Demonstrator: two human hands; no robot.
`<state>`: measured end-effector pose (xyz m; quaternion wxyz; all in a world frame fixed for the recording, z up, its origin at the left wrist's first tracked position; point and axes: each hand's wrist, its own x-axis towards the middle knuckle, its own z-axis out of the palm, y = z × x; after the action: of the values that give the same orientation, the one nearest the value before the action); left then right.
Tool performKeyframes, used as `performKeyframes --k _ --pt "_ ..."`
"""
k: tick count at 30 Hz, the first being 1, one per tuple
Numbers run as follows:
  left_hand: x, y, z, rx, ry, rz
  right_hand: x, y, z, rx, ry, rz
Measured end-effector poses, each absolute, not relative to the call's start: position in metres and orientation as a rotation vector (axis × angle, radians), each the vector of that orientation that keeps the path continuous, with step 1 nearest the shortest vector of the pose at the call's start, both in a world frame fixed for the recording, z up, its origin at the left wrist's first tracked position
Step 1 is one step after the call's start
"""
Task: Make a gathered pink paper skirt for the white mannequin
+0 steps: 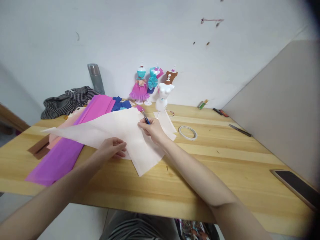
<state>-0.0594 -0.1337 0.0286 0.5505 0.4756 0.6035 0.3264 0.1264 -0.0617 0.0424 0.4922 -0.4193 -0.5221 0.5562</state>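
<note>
We see the pale sheet over the table, its long tapering end stretching left, nearer the left hand, whose hold we cannot tell, while the right hand grasps a blue-handled tool near the far edge.

Open tabletop between tape ring and phone, mannequins barring the back — pale paper covering mid-left

Right fingers partly hide the blue tool — the bottom edge crops the container.
</note>
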Motion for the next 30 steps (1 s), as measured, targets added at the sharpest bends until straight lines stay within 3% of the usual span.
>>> performKeyframes --k 7,13,18,30 --pt "-0.044 -0.138 0.021 0.943 1.295 0.563 0.116 -0.047 0.050 -1.042 -1.458 1.239" --pt "-0.048 -0.151 0.030 1.143 1.474 0.866 0.108 -0.039 0.064 -1.082 -1.564 1.140" --pt "-0.045 -0.165 0.037 0.866 1.390 1.151 0.103 -0.032 0.069 -1.068 -1.561 1.203" --pt "-0.044 -0.133 0.027 0.771 1.210 1.025 0.092 -0.028 0.080 -1.064 -1.621 1.223"
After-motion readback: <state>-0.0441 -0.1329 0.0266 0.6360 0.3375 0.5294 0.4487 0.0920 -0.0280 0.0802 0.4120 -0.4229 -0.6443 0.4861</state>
